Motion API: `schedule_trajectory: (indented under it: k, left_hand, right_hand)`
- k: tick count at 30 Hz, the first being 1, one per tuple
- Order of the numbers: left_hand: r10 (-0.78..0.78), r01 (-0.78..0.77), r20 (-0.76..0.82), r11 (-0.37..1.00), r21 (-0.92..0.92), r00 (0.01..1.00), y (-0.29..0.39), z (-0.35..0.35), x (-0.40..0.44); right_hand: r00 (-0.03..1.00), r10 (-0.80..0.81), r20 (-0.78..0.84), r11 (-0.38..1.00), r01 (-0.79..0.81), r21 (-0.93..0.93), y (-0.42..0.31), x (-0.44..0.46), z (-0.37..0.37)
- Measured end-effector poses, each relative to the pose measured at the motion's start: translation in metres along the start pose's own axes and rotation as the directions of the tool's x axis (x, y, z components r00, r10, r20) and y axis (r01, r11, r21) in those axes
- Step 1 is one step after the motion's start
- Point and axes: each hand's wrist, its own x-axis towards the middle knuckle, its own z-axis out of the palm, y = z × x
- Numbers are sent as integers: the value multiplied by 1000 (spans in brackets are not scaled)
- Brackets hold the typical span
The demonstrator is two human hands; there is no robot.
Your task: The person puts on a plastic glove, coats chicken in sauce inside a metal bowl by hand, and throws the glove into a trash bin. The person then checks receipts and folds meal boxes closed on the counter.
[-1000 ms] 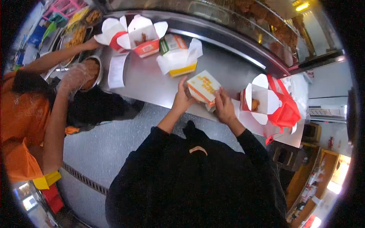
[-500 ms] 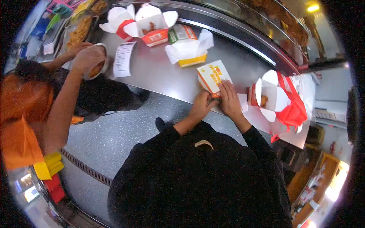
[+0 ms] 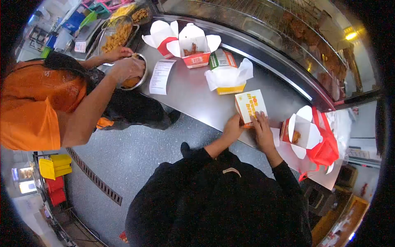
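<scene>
A closed takeaway box, white on top with yellow lettering and orange sides, sits at the near edge of the steel counter. My left hand grips its near left corner, with the fingertips partly hidden. On the right, my right hand holds the same box, its fingers over the lid's near right corner. Just beyond stands an open yellow box with white paper lining. To the right of my hands is an open red and white carton with fried food inside, beside a red bag.
Open cartons with food stand at the back of the counter, near a green and orange box. A printed receipt lies to the left. A co-worker in orange reaches into a metal bowl.
The view has shifted, so the counter appears lower and farther right. Both hands stay on the closed box. The co-worker's hands remain at the bowl.
</scene>
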Motion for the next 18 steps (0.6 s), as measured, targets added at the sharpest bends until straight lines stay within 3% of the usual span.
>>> schedule_trajectory:
  k: [1,4,5,6,7,8,9,11,12,13,16,17,18]
  left_hand:
    - [-78,91,183,994,-63,980,25,-21,0]
    - [-234,-53,511,873,485,827,78,-68,13]
    - [-104,-225,555,841,492,826,82,-69,20]
    - [85,-410,591,798,442,802,86,-68,28]
    - [262,-574,612,720,391,746,90,-66,34]
    - [425,-715,619,609,344,660,91,-64,39]
    - [420,-727,641,599,337,643,85,-60,47]
    - [414,-752,679,575,321,606,70,-51,59]
    - [405,-749,672,559,355,620,70,-51,62]
    - [395,-747,668,543,384,631,70,-50,64]
    - [347,-666,579,512,543,738,63,-32,58]
    - [325,-617,529,502,606,784,58,-25,53]
    - [281,-572,507,528,628,815,61,-23,48]
  right_hand:
    - [1000,-8,18,1000,8,-7,2,0,-2]
    - [998,-20,67,997,15,76,4,1,-17]
    - [996,-25,82,992,15,123,4,2,-21]
    - [988,125,86,873,-151,463,9,2,-14]
    - [956,253,144,617,-275,738,13,4,-4]
    - [976,205,70,710,-197,676,18,4,-2]
    - [988,154,-5,792,-121,599,20,5,-5]
    - [969,244,-34,755,-168,634,18,5,-2]
    - [955,293,-51,735,-191,650,17,7,-1]
    - [925,294,-242,806,-104,583,12,11,9]
    - [678,671,-300,725,-513,460,-28,25,16]
    - [687,590,-424,794,-401,456,-35,29,9]
    - [678,624,-389,765,-429,481,-33,30,12]
